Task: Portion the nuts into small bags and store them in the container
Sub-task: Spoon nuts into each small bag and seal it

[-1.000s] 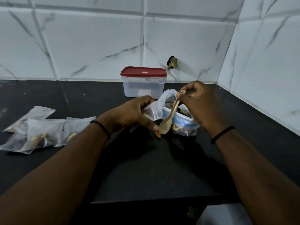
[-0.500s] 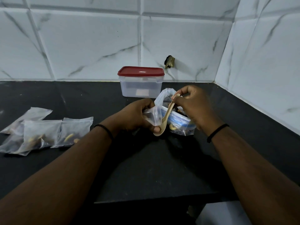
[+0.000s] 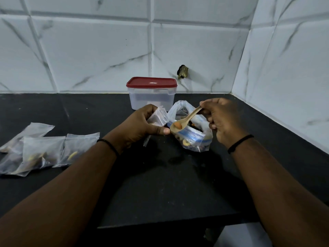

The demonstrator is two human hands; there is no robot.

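Observation:
My left hand (image 3: 140, 125) grips a small clear bag (image 3: 159, 116) with its mouth facing right. My right hand (image 3: 222, 120) pinches the handle of a wooden spoon (image 3: 185, 120); an almond (image 3: 177, 125) lies in its bowl, just beside my left thumb and the small bag's mouth. Behind the spoon stands the large open bag of mixed nuts (image 3: 192, 138) on the black counter (image 3: 169, 184). A clear container with a red lid (image 3: 151, 92) sits shut by the back wall. Several filled small bags (image 3: 42, 150) lie at the left.
White marble-look tiled walls close the back and right sides. A dark fitting (image 3: 183, 71) sticks out of the back wall behind the container. The counter's front edge (image 3: 178, 223) runs below my forearms, with a white surface (image 3: 243, 236) lower right.
The spoon's bowl was down at the counter by a loose almond; it has risen and turned level, now carrying the almond. My left hand has lifted the small bag slightly.

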